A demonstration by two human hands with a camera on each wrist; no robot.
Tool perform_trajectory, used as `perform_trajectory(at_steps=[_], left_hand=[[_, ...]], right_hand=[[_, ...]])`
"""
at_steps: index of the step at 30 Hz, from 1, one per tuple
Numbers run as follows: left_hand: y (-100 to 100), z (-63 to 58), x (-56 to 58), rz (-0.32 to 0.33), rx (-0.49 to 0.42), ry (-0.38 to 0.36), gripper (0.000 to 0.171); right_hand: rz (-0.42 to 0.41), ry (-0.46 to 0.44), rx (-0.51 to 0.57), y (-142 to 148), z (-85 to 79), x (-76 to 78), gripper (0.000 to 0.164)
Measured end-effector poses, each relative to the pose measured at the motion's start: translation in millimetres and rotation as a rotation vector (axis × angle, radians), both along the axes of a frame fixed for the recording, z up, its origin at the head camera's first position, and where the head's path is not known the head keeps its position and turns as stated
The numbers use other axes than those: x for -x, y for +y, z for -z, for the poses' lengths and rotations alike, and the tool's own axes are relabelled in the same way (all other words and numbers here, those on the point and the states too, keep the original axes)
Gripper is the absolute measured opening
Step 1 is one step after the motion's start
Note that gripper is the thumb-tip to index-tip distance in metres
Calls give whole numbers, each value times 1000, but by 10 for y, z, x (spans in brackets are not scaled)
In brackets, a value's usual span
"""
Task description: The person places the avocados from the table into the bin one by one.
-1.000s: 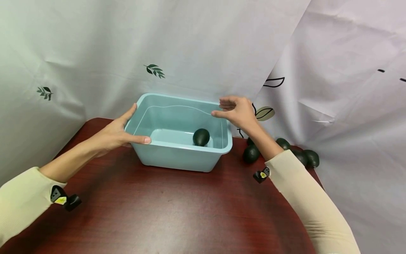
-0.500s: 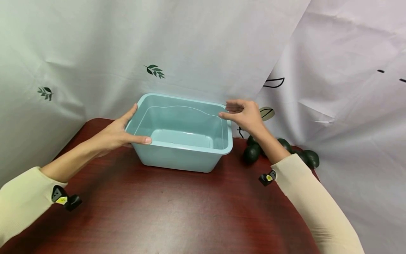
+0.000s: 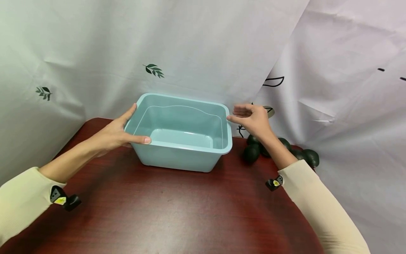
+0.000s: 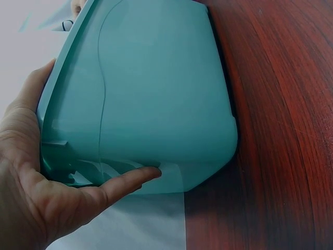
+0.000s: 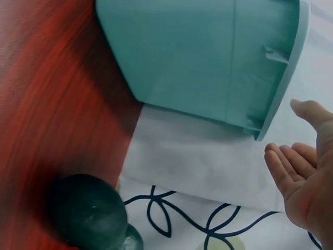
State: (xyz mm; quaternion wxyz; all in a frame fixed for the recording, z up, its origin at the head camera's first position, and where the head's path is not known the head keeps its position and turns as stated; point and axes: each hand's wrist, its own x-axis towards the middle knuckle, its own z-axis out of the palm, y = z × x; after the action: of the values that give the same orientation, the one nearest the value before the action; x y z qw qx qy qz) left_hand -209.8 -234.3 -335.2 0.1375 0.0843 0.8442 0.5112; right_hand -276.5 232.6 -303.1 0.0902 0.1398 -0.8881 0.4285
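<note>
A light blue plastic basin (image 3: 177, 157) stands on the dark red wooden table near the curtain. My left hand (image 3: 111, 137) grips its left end, thumb along the front rim and the other fingers against the end wall; the left wrist view shows these fingers (image 4: 125, 187) under the lip. Just off the basin's right rim, my right hand (image 3: 253, 120) hovers with fingers extended, thumb and fingers apart, holding nothing. Several dark green avocados (image 3: 251, 153) lie below the right forearm. The front wall hides part of the basin's floor, and no avocado shows inside.
The reddish-brown table (image 3: 177, 208) runs toward me in front of the basin. A white curtain (image 3: 196, 46) with leaf prints hangs behind and on both sides. More avocados (image 3: 311, 158) lie by the table's right edge, partly behind the right arm.
An avocado seen inside the basin one second ago has dropped out of sight. My right hand has moved right, from over the basin to beyond its rim. The left hand stays put.
</note>
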Motion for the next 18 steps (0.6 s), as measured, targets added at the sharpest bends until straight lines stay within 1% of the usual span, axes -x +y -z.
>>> perform_trajectory(at_steps=[5, 9, 18], left_hand=[[-3, -2, 7, 6, 2, 3, 136], [-8, 1, 7, 8, -3, 2, 136], [-11, -1, 7, 13, -3, 2, 136]], right_hand=[[4, 2, 10, 66, 68, -40, 57], [6, 23, -12, 111, 114, -70, 55], [42, 26, -17, 227, 211, -132, 53]])
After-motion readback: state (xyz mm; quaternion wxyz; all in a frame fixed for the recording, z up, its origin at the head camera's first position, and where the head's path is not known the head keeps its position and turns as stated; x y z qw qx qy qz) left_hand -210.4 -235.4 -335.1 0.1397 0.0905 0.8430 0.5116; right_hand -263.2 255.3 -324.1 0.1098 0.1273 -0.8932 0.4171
